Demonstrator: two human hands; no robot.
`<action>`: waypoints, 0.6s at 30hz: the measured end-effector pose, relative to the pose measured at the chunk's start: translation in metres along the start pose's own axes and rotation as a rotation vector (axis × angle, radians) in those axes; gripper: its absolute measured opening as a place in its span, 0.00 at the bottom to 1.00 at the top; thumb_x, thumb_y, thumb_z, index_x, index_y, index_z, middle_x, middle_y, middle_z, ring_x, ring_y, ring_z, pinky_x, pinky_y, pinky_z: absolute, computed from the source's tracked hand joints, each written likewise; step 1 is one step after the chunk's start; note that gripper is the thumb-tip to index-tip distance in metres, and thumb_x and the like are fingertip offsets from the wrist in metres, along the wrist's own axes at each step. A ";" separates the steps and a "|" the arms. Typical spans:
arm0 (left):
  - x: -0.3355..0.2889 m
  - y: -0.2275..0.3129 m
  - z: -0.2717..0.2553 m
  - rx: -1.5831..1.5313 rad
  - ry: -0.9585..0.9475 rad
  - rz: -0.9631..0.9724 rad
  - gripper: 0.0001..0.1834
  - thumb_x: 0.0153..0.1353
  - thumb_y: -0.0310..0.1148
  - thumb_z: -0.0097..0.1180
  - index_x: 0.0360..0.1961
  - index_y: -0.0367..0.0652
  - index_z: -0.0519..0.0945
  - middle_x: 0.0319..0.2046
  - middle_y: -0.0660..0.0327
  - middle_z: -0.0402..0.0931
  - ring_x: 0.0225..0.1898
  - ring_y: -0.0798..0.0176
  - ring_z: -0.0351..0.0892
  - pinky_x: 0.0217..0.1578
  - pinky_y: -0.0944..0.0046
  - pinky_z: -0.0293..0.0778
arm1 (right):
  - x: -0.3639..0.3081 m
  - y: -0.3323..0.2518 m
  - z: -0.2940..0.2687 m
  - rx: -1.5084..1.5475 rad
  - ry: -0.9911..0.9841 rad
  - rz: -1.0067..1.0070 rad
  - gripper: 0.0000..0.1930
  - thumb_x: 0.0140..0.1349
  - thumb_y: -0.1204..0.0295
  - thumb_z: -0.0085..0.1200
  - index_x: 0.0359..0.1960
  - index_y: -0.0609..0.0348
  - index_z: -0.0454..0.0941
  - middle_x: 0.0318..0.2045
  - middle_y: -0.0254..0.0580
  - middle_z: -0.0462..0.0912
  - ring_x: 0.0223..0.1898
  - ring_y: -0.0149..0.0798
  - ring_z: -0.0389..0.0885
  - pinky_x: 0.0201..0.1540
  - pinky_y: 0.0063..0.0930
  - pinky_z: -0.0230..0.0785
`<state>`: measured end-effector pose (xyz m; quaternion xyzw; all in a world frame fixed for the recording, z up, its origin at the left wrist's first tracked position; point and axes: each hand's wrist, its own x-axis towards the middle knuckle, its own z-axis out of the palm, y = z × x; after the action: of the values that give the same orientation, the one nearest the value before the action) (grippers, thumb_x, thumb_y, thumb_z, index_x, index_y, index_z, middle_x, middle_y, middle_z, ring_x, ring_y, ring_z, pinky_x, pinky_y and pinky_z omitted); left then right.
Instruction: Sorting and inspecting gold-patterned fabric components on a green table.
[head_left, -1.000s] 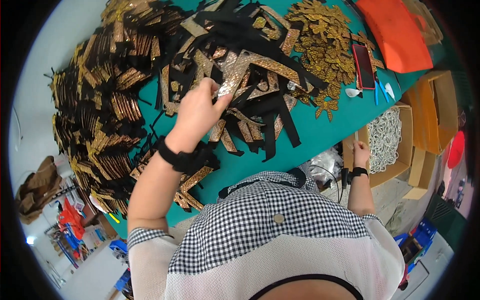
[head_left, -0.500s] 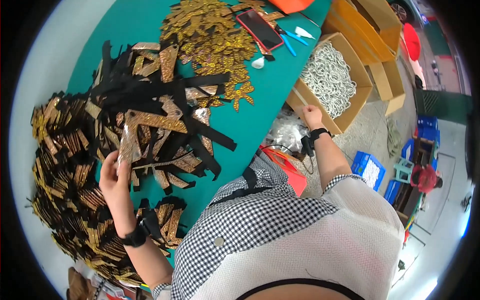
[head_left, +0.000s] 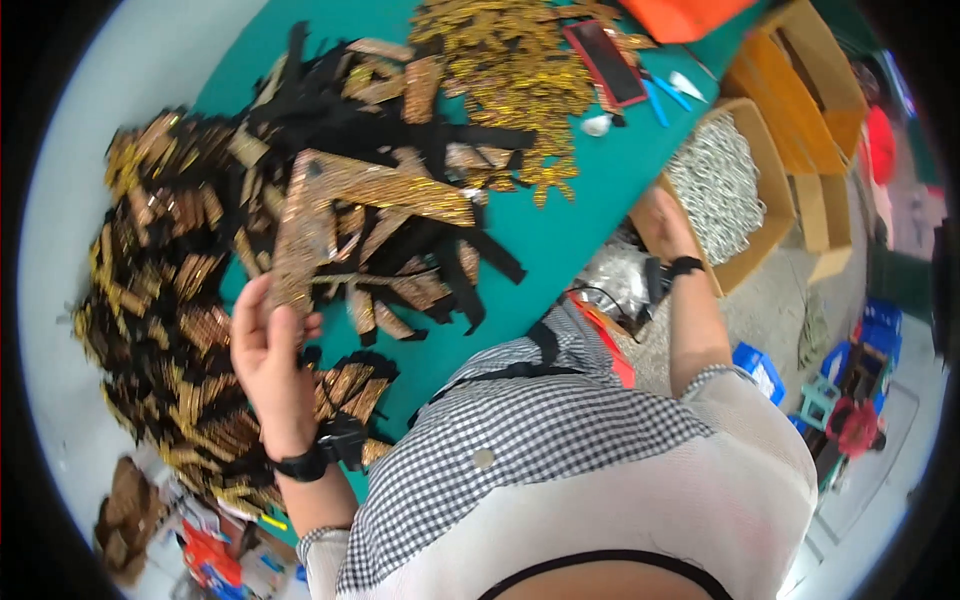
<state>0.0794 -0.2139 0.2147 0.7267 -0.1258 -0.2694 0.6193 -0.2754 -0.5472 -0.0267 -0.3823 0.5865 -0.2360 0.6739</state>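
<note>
My left hand point(head_left: 270, 350) is closed on the lower end of an angled strip of gold sequin fabric point(head_left: 300, 225), held above a loose heap of strips. Its bend points away from me, and one arm reaches out to the right. Beneath it, black bands point(head_left: 330, 150) lie tangled with other gold sequin pieces. At the right, my right hand point(head_left: 672, 225) is at the near side wall of a cardboard box point(head_left: 772, 232) filled with silvery-white ring-like pieces point(head_left: 718, 185). Blur smears its fingers, so I cannot make out anything in them.
Stacked black-and-gold strips point(head_left: 165, 340) cover the table's left side. Gold bow-shaped cutouts point(head_left: 510, 75) are heaped at the far side, beside a red-edged phone point(head_left: 606, 62), blue-handled pliers point(head_left: 660, 98) and a small white bottle point(head_left: 686, 86). Clear plastic bags point(head_left: 618, 272) lie below the box.
My view has shifted, sliding the table contents rightward in it. The angled strip has spread wider in my left hand. My right hand has changed from a closed pinch to a blurred, longer shape.
</note>
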 end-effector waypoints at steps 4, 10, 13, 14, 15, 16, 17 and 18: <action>-0.005 -0.010 0.011 -0.190 -0.181 -0.141 0.22 0.60 0.29 0.48 0.55 0.37 0.64 0.44 0.59 0.72 0.30 0.70 0.74 0.30 0.74 0.71 | -0.015 -0.006 -0.027 -0.570 0.163 -0.034 0.42 0.46 0.46 0.58 0.58 0.59 0.59 0.56 0.44 0.63 0.54 0.43 0.64 0.56 0.35 0.54; -0.017 -0.022 0.006 -0.094 -0.122 -0.161 0.20 0.60 0.30 0.48 0.54 0.37 0.66 0.40 0.61 0.73 0.29 0.71 0.72 0.31 0.72 0.71 | -0.039 -0.026 0.009 -1.459 0.124 -0.090 0.19 0.40 0.56 0.58 0.25 0.62 0.78 0.27 0.52 0.79 0.33 0.50 0.78 0.38 0.38 0.69; -0.018 -0.024 0.010 -0.079 -0.138 -0.157 0.20 0.60 0.30 0.48 0.53 0.37 0.66 0.40 0.61 0.73 0.28 0.71 0.71 0.29 0.72 0.70 | -0.027 -0.029 0.032 -1.517 0.149 -0.146 0.17 0.44 0.60 0.57 0.29 0.63 0.78 0.32 0.52 0.79 0.37 0.51 0.77 0.41 0.39 0.70; -0.018 -0.024 0.011 -0.080 -0.133 -0.157 0.19 0.61 0.30 0.47 0.53 0.37 0.66 0.39 0.61 0.73 0.27 0.72 0.71 0.29 0.73 0.69 | -0.021 -0.031 0.036 -1.449 0.140 -0.164 0.17 0.43 0.62 0.59 0.29 0.64 0.78 0.31 0.53 0.79 0.36 0.52 0.77 0.40 0.40 0.69; -0.020 -0.021 0.009 -0.078 -0.112 -0.153 0.19 0.61 0.30 0.47 0.53 0.37 0.66 0.38 0.62 0.73 0.27 0.72 0.71 0.28 0.73 0.69 | -0.010 -0.030 0.037 -1.394 0.126 -0.210 0.16 0.42 0.64 0.59 0.28 0.64 0.78 0.29 0.53 0.79 0.34 0.50 0.78 0.38 0.38 0.70; -0.019 -0.022 0.009 -0.075 -0.121 -0.151 0.19 0.61 0.30 0.47 0.53 0.37 0.66 0.38 0.62 0.73 0.27 0.72 0.71 0.28 0.73 0.69 | 0.002 -0.025 0.034 -1.340 0.119 -0.252 0.15 0.42 0.65 0.59 0.27 0.64 0.77 0.27 0.53 0.79 0.31 0.48 0.78 0.36 0.37 0.70; -0.017 -0.024 0.010 -0.080 -0.148 -0.145 0.19 0.61 0.30 0.47 0.52 0.37 0.66 0.37 0.62 0.73 0.27 0.72 0.70 0.28 0.74 0.69 | 0.013 -0.020 0.028 -1.334 0.125 -0.249 0.15 0.42 0.65 0.59 0.27 0.64 0.77 0.27 0.53 0.79 0.31 0.48 0.78 0.36 0.37 0.70; -0.018 -0.026 0.011 -0.086 -0.159 -0.137 0.18 0.61 0.30 0.47 0.52 0.37 0.67 0.36 0.63 0.73 0.26 0.72 0.70 0.28 0.74 0.69 | 0.021 -0.020 0.027 -1.139 0.039 -0.178 0.13 0.42 0.67 0.59 0.26 0.64 0.77 0.24 0.49 0.79 0.27 0.45 0.77 0.32 0.34 0.69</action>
<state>0.0547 -0.2090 0.1927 0.6826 -0.1129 -0.3731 0.6181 -0.2426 -0.5686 -0.0227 -0.7285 0.5988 0.0543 0.3282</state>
